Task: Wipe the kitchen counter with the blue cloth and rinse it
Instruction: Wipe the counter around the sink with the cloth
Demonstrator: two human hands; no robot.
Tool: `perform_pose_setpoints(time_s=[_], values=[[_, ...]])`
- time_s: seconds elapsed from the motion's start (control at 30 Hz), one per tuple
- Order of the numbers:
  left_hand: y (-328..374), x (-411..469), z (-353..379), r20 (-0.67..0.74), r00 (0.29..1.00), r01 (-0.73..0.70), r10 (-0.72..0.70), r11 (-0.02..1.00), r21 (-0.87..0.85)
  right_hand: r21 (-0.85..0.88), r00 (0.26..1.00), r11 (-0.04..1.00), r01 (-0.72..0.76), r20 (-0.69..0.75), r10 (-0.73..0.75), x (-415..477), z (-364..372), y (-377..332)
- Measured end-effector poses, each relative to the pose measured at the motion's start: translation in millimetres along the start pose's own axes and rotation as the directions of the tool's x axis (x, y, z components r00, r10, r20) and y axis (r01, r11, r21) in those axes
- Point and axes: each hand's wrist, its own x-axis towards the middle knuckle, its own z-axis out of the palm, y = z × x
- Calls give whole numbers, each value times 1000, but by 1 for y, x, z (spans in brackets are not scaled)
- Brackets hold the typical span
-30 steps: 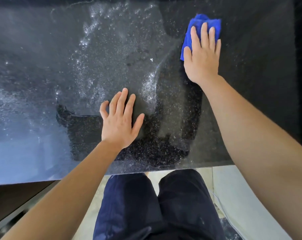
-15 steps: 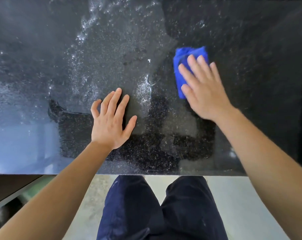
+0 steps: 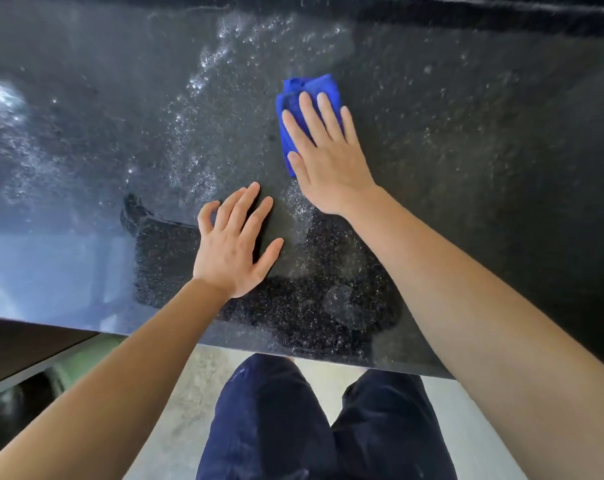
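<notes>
A folded blue cloth (image 3: 304, 95) lies on the dark speckled kitchen counter (image 3: 484, 150), near its middle. My right hand (image 3: 325, 157) presses flat on the cloth with straight fingers and covers most of it. My left hand (image 3: 234, 244) rests flat on the bare counter, just below and left of the right hand, fingers spread. Wet streaks and droplets (image 3: 196, 133) glisten on the counter to the left of the cloth.
The counter's front edge (image 3: 293, 355) runs across the lower part of the view. Below it are my legs in dark trousers (image 3: 311, 427) and a pale floor (image 3: 473, 427). A dark cabinet front (image 3: 23, 344) sits at the lower left.
My right hand has slid the cloth from the far right of the counter towards me and leftwards, close to my left hand. The left hand has stayed in place.
</notes>
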Motion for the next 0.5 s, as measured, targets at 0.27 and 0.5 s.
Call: perform_pose_setpoints(time_s=[0.27,0.5], values=[[-29,20,-3,-298,954,-2,-27,995,-96,69,932,930,-362,-5,363,-28,-16,127],[-57,51,1,-117,950,281,-288,957,-71,125,778,775,-619,-37,628,37,-23,106]])
